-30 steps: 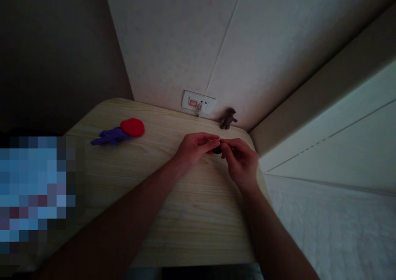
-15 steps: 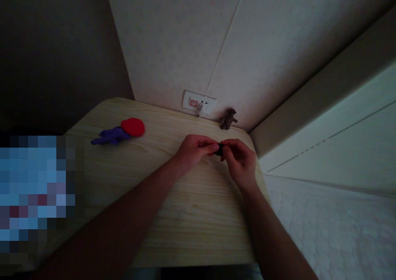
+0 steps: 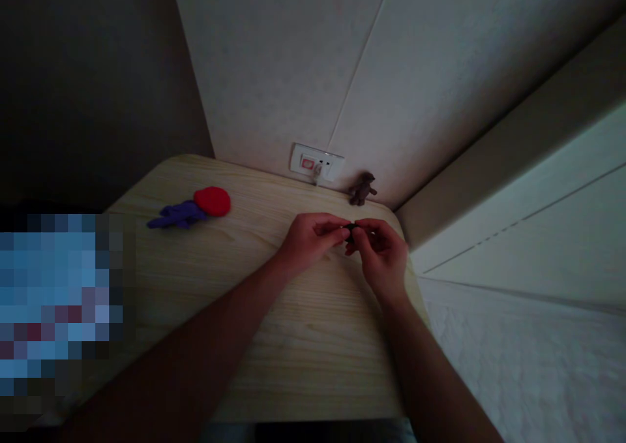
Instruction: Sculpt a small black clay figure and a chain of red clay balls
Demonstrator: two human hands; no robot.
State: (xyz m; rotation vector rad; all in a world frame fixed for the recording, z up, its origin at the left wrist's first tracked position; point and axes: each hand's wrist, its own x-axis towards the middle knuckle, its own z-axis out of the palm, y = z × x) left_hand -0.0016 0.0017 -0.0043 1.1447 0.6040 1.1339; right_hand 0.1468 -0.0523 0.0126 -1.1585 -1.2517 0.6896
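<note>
Pinched between both sets of fingertips: one small dark piece [image 3: 351,232], my left hand [image 3: 310,241] on its left side, my right hand [image 3: 384,254] on its right. Thumbs toward me, index fingers on the far side; both grips closed on the piece, the two hands nearly meeting. Its exact shape I cannot tell, since my fingers cover much of it. Position: over the far right part of the pale wood-grain table [image 3: 293,338]; whether it or my fingers touch the tabletop, unclear. Just beyond my hands, a small brown figure [image 3: 362,190] stands upright by the back edge, near the wall [image 3: 274,71]. Left of that, a white socket plate [image 3: 317,162] with a reddish square switch, low on the wall. Well apart from my hands, on the table's far left, a purple figure [image 3: 178,214] lies flat, a rounded red piece [image 3: 212,201] at its right end. White quilted surface [image 3: 528,365] beyond the table's right side. Light dim.
</note>
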